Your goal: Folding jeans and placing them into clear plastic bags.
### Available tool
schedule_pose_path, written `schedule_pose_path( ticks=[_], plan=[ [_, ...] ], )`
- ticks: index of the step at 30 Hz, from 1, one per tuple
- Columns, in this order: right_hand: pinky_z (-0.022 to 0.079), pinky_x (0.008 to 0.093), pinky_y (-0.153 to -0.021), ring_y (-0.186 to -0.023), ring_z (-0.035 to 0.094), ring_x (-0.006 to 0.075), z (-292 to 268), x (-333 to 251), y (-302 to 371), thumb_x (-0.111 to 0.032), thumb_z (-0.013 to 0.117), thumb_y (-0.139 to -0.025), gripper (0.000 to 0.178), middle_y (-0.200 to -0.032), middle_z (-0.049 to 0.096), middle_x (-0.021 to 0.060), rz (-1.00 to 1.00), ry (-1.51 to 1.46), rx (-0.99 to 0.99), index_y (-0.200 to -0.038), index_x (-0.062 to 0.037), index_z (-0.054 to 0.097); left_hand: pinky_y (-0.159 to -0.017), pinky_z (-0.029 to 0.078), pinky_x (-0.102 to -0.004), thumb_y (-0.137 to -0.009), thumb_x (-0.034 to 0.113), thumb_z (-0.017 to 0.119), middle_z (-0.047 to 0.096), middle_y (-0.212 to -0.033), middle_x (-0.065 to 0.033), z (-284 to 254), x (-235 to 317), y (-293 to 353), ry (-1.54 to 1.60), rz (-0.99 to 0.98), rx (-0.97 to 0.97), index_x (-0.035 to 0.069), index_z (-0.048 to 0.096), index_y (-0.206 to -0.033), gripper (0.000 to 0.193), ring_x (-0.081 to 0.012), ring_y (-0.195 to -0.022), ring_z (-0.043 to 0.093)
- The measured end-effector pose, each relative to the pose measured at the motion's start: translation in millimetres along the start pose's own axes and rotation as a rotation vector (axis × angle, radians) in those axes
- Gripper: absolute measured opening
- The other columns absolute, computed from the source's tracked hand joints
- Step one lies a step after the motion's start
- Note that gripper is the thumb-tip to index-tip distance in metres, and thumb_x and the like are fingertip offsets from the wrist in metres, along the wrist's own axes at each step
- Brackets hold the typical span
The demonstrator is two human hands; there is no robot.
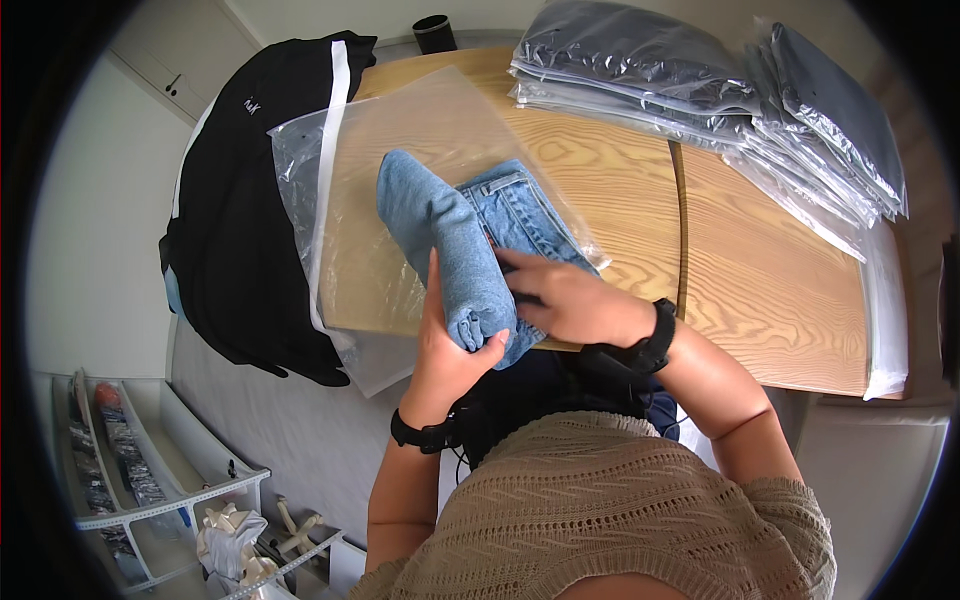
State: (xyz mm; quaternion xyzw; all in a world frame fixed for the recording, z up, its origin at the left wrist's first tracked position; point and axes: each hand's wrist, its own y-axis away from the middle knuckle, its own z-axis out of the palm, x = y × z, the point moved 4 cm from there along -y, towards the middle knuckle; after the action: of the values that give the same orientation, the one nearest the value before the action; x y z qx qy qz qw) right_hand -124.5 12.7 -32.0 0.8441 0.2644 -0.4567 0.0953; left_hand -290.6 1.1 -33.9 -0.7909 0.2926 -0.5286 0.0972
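Note:
A pair of blue jeans [447, 235] is partly rolled, with the roll lying slantwise over the table. Its flat waist part, with belt loops and a pocket, spreads out to the right of the roll. My left hand [449, 355] grips the near end of the roll, thumb on one side and fingers on the other. My right hand [572, 297] reaches in at the right side of the roll, fingers bent against the denim; the fingertips are partly hidden in shadow. Beneath the jeans lies a clear plastic bag [370, 140] with a white strip along its left.
Black clothing [255, 220] with white stripes drapes over the table's left side. Bagged dark garments [630, 60] are stacked at the back right of the wooden table [770, 260]. A black cup-shaped bin [434, 34] stands behind. White shelving [170, 505] is at lower left.

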Motion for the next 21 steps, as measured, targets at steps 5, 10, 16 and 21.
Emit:
schedule_pose_path(
  ticks=[5, 10, 16, 21],
  plan=[
    [0.044, 0.0378, -0.093, -0.109, 0.055, 0.0322, -34.9, 20.7, 24.5, -0.016, 0.069, -0.079, 0.054, -0.116, 0.055, 0.0203, 0.485, 0.215, 0.393, -0.128, -0.0131, 0.048, -0.107, 0.031, -0.0412, -0.066, 0.008, 0.073, 0.032, -0.143, -0.025, 0.9, -1.4, 2.1, -0.038, -0.053, 0.025, -0.006, 0.016, -0.144, 0.098, -0.0347, -0.131, 0.037],
    [0.043, 0.0316, -0.092, -0.104, 0.053, 0.0221, -29.8, 44.9, 23.7, -0.014, 0.068, -0.081, 0.05, -0.113, 0.055, 0.0128, 0.382, -0.14, 0.317, -0.127, -0.0119, 0.048, -0.108, 0.03, -0.0435, -0.065, 0.008, 0.073, 0.03, -0.145, -0.025, 3.8, -3.9, 1.2, -0.043, -0.06, -0.001, -0.004, 0.017, -0.145, 0.098, -0.0372, -0.132, 0.034],
    [0.042, 0.0282, -0.092, -0.103, 0.052, 0.0161, -23.8, 54.0, 21.0, -0.012, 0.063, -0.086, 0.037, -0.113, 0.055, 0.0084, 0.297, -0.395, 0.195, -0.121, -0.0081, 0.054, -0.107, 0.03, -0.0469, -0.063, 0.011, 0.074, 0.031, -0.144, -0.0259, 11.7, 5.1, -7.6, -0.16, -0.003, -0.054, -0.002, 0.024, -0.143, 0.095, -0.0413, -0.132, 0.034],
    [0.043, 0.0286, -0.096, -0.111, 0.053, 0.0174, -17.9, 44.8, 22.1, -0.052, 0.044, -0.095, 0.06, -0.118, 0.058, 0.0129, 0.523, -1.166, 0.213, -0.12, 0.0016, 0.053, -0.108, 0.028, -0.0462, -0.061, 0.013, 0.074, 0.034, -0.145, -0.0208, 25.9, 18.4, -18.8, -0.422, 0.132, -0.233, 0.005, 0.035, -0.141, 0.089, -0.0375, -0.133, 0.033]
  ],
)
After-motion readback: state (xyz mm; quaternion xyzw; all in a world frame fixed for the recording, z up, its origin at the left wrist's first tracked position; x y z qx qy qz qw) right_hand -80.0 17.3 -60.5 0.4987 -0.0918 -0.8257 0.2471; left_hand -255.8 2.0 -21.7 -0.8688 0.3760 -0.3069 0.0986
